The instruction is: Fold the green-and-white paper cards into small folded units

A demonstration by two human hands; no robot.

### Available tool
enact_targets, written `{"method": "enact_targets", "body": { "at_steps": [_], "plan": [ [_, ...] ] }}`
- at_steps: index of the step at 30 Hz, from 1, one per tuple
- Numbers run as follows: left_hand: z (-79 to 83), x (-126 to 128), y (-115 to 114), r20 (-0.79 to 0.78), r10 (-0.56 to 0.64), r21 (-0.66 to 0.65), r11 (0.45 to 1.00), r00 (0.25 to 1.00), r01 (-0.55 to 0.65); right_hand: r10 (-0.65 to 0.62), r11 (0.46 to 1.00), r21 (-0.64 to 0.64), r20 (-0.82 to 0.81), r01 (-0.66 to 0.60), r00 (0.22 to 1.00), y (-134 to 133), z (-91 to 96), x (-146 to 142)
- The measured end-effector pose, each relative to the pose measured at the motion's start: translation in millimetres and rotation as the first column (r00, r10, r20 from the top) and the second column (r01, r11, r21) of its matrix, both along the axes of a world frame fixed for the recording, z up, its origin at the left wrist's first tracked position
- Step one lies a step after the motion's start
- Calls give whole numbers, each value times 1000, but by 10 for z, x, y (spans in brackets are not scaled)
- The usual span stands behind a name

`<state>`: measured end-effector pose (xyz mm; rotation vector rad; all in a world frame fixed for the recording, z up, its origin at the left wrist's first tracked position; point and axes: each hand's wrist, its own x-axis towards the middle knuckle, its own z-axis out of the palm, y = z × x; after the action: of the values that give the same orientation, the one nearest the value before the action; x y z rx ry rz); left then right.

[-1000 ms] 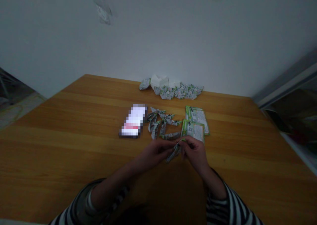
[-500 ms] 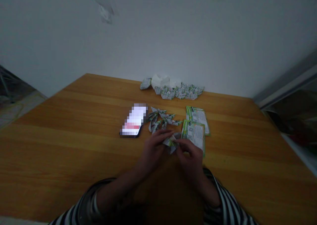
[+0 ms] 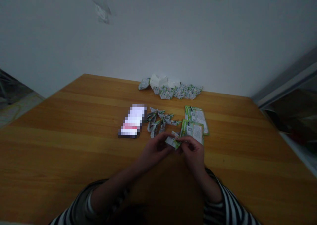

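Note:
Between my two hands is a small folded piece of printed paper [image 3: 172, 142], white and grey with green patches. My left hand [image 3: 156, 149] grips its left side, thumb below and fingers above. My right hand [image 3: 193, 150] pinches its right edge with thumb and fingertips. Just beyond the hands lie several folded paper pieces [image 3: 158, 119] with pointed ends. Two stacks of printed green-and-white sheets [image 3: 195, 129] rest to the right, the nearer one partly behind my right hand.
A phone [image 3: 133, 121] with a lit, blurred screen lies left of the folded pieces. Against the wall at the table's back stands a row of joined folded paper [image 3: 178, 90] with a white part [image 3: 158, 81]. A clear plastic piece [image 3: 100, 7] hangs on the wall.
The folded paper has turned and flattened between my hands, showing a pale flap on its left. My left hand's fingers have opened out a little around it. My view has shifted slightly.

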<state>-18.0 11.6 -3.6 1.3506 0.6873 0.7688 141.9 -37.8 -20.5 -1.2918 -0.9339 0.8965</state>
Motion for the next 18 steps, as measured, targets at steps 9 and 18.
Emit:
{"method": "enact_targets", "body": {
  "at_steps": [9,18],
  "plan": [
    [-23,-147,207,-203,-129,116,981,971,154,281,952,58,208,-299,937,0,25,81],
    [-60,-112,123,-308,-70,241,959,949,149,258,966,-32,-10,-258,966,62,-33,-44]
  ]
}}
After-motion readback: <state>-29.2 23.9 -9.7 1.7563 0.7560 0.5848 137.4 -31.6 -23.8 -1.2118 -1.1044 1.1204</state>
